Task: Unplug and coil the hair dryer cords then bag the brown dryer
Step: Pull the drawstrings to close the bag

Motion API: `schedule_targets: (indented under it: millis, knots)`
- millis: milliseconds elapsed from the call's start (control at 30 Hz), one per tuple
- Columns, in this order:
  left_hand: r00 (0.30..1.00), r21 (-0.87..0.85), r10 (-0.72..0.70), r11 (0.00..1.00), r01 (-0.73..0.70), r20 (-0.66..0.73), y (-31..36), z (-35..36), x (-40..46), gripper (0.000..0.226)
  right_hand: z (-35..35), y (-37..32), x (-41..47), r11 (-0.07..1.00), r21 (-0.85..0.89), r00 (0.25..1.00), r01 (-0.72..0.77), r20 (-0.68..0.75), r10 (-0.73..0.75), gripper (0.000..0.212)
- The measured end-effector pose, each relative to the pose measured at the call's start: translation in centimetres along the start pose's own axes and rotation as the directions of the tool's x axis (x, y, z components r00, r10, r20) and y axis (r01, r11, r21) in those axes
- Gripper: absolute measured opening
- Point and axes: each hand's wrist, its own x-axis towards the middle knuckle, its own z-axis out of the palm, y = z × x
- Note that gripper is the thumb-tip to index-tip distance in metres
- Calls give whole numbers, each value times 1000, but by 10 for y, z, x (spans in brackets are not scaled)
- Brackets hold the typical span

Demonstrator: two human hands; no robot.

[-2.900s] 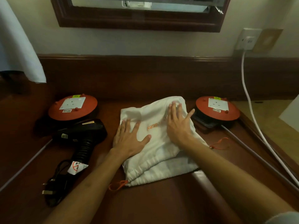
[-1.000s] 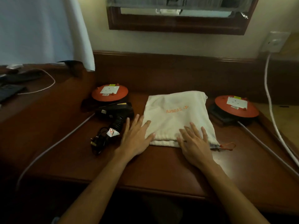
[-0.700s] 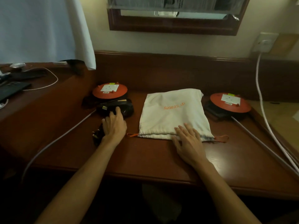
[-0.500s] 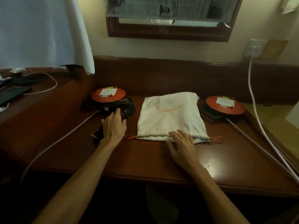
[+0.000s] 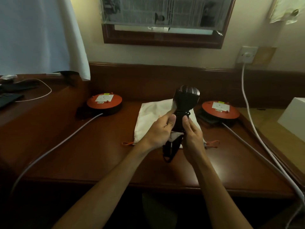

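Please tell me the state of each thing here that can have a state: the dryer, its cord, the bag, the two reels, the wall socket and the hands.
Black hair dryer: lifted, upright, grille facing camera.
Dryer cord: bundled, hanging below the handle.
White drawstring bag: flat on the desk, drawn closed.
Left orange reel: nothing plugged in.
Right orange reel: nothing plugged in.
Wall socket: white plug in.
Left hand: grips the handle.
Right hand: holds the handle.
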Motion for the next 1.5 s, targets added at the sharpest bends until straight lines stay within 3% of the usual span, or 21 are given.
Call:
schedule_targets:
  millis: [67, 167, 300, 467, 533, 667, 767, 900, 1033, 1167, 1267, 1400, 1500]
  knots:
    - [1000, 110, -6, 994, 5, 9, -6, 0, 5, 47, -12, -8, 2, 1000, 21, 999, -21, -33, 22, 42]
    - [992, 328, -46, 941, 83, -121, -26, -6, 7, 53, -29, -16, 1, 995, 76, 996, -71, -39, 74, 37]
    - [991, 710, -124, 694, 118, -43, -70, -18, 8, 36, -48, -24, -2, 989, 126, 996, -78, -22, 82, 42]
    - [996, 822, -48, 562, 90, -76, -80, -17, 20, 19, -60, -29, -9, 993, 84, 995, -82, 62, 77, 41]
    - [992, 795, -44, 594, 122, -119, -71, -21, 30, 18, -63, -29, -13, 994, 69, 991, -90, 102, 82, 43]
    - [965, 603, -88, 765, 225, -248, -42, -40, 58, 22, -69, -27, -15, 995, -34, 971, -92, 218, 98, 45]
    - [967, 518, -116, 827, 220, -225, -26, -55, 73, 10, -68, -27, -15, 990, -93, 944, -108, 303, 131, 43]
    - [983, 510, -65, 848, 145, -170, -14, -66, 82, 10, -55, -29, -12, 960, -265, 941, -88, 294, 167, 45]
    - [973, 510, -4, 851, 125, -233, -10, -71, 87, 21, -38, -22, -2, 807, -588, 928, 62, 332, 171, 51]
    - [959, 530, 92, 845, 68, -269, -9, -75, 81, 19, -22, -2, 8, 564, -814, 943, 139, 283, 175, 58]
    - [958, 555, 137, 832, 26, -251, -10, -75, 76, 18, -8, 4, 7, 454, -877, 935, 159, 282, 217, 52]
    - [950, 544, 175, 839, -7, -257, -10, -80, 72, 19, -9, -6, 8, 276, -936, 847, 220, 324, 423, 85]
    - [952, 549, 204, 835, -48, -227, -9, -84, 69, 19, -14, -8, 8, 287, -931, 839, 224, 334, 430, 85]
